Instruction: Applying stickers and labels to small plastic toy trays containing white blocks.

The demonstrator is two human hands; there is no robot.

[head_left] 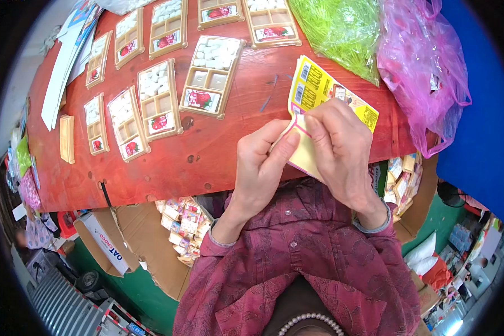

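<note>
Over the near edge of the red table, both hands pinch a yellow printed paper sheet (313, 84) with pink lines; whether it is one sheet or several I cannot tell. The fingers of my left hand (263, 159) are closed on its left edge, where the paper is bent. My right hand (341, 148) grips it just beside, the two thumbs close together. To the left stand several tan compartment trays (224, 84), holding white pieces at the far end and a strawberry-printed card at the near end.
A narrow tan tray (66, 139) stands apart at left, near white papers (61, 84). Green plastic bags (344, 36) and a pink plastic bag (417, 70) lie at the far right. Below the table edge, cardboard boxes (151, 238) hold many small packs (186, 227).
</note>
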